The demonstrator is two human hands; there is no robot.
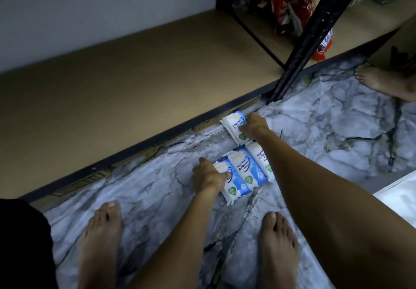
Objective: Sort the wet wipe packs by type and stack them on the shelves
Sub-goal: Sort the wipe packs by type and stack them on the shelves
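Note:
Several blue-and-white wet wipe packs lie on the marble-patterned floor just in front of the low brown shelf [139, 90]. My right hand [253, 126] grips the far pack [233, 126] near the shelf edge. My left hand [208, 176] holds the left pack [233, 186] of a row of three. The middle pack [246, 168] and the right pack [261, 160] lie side by side, the right one partly hidden by my right forearm.
A black upright post [301, 47] divides the shelf; red snack bags [286, 4] stand in the bay to the right. My bare feet [101, 239] are on the floor. Another person's foot [382, 81] is at the right. A white object [398, 196] lies at the right edge.

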